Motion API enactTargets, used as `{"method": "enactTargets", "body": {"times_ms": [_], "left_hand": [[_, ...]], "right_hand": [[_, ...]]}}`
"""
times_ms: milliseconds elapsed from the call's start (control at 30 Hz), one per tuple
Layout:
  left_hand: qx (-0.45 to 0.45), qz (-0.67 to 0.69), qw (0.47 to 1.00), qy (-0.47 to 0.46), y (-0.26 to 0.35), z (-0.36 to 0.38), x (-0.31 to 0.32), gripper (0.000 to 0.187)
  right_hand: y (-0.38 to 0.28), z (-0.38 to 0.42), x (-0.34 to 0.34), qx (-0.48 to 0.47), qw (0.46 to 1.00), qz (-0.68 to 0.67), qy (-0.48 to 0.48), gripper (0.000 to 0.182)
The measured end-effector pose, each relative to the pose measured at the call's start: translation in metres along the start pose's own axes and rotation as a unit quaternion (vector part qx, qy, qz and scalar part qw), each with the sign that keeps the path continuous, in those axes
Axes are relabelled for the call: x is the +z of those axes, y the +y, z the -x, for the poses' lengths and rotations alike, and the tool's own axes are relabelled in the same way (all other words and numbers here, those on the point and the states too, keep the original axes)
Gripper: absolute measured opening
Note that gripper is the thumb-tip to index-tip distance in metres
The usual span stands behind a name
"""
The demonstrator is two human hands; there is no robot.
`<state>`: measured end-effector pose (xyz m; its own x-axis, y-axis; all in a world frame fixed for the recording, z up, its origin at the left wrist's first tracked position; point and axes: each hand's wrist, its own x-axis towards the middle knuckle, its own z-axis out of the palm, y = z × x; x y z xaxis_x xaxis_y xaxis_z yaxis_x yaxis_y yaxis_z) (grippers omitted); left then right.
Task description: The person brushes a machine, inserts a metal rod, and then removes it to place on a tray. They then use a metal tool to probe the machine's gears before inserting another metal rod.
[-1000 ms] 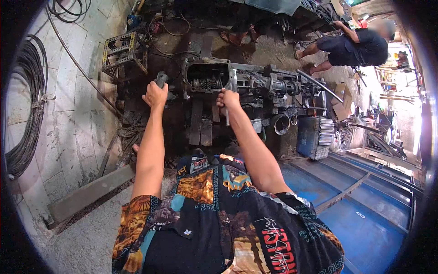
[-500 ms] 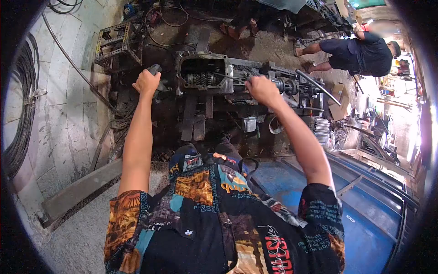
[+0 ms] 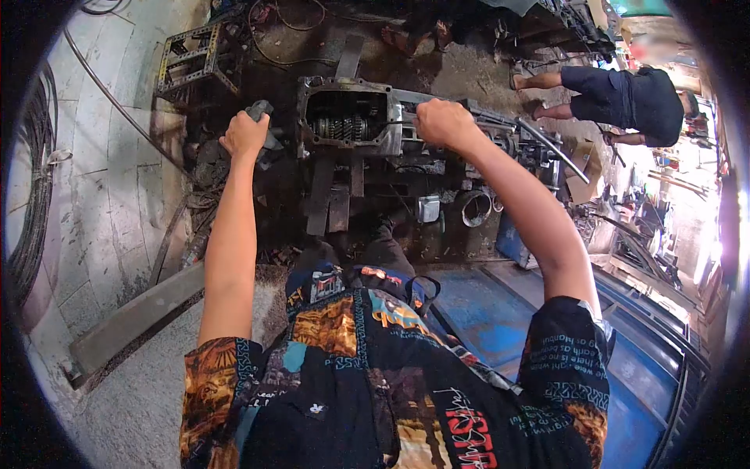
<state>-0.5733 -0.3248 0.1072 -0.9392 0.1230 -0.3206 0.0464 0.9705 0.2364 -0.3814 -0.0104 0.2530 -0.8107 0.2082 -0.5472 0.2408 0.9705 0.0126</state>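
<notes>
My right hand (image 3: 444,123) is closed around a thin dark rod (image 3: 397,122), which points left over the rim into the open gearbox housing (image 3: 384,139). Inside the housing, a row of toothed gears (image 3: 348,127) lies along a shaft. To the left of the housing, my left hand (image 3: 244,134) is closed on a lumpy grey thing (image 3: 259,110) whose kind I cannot tell. More grey material shows just below and beside that fist.
Metal bars lie under the gearbox, including a flat plate (image 3: 339,209). A perforated metal stand (image 3: 191,59) is at upper left. Another person (image 3: 629,98) stands at upper right near a long pipe (image 3: 553,150). Blue metal panels (image 3: 488,313) lie at right.
My right hand has moved up and slightly left in view, and the rod now lies more level. My left hand stays closed beside the housing. The other person's arm has come down.
</notes>
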Motion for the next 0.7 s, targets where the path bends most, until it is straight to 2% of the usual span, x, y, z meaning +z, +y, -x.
{"method": "enactTargets", "body": {"times_ms": [167,233,267,333,400,467,567,633,700], "left_hand": [[0.012,-0.008,1.000,0.000,0.003,0.006,-0.004,0.050],[0.043,-0.005,0.993,0.107,-0.003,0.013,0.007,0.048],[0.042,-0.005,0.994,0.105,-0.006,0.010,0.011,0.048],[0.030,0.016,0.998,0.054,-0.006,0.014,0.007,0.047],[0.036,0.009,0.997,0.065,-0.004,0.017,0.004,0.046],[0.039,0.005,0.996,0.083,0.000,0.017,0.001,0.046],[0.036,-0.019,0.998,0.050,-0.003,0.012,0.001,0.046],[0.036,-0.019,0.997,0.059,-0.004,0.010,0.005,0.046],[0.044,-0.018,0.997,0.067,0.001,0.006,0.003,0.047]], "right_hand": [[0.015,-0.002,0.008,-0.066,0.997,0.032,0.013,0.026],[0.015,0.003,0.016,-0.074,0.996,-0.008,0.041,0.036],[0.015,0.002,0.019,-0.075,0.996,-0.008,0.040,0.036],[0.012,0.006,0.020,-0.048,0.998,-0.023,0.040,0.036],[0.013,0.005,0.025,-0.040,0.998,-0.022,0.045,0.036],[0.008,0.007,0.022,0.007,0.999,-0.025,0.042,0.031],[-0.010,0.019,0.012,0.065,0.994,-0.075,0.047,0.033],[-0.025,0.025,0.011,0.117,0.987,-0.103,0.044,0.030],[-0.034,0.024,0.031,0.114,0.987,-0.102,0.051,0.027]]}}
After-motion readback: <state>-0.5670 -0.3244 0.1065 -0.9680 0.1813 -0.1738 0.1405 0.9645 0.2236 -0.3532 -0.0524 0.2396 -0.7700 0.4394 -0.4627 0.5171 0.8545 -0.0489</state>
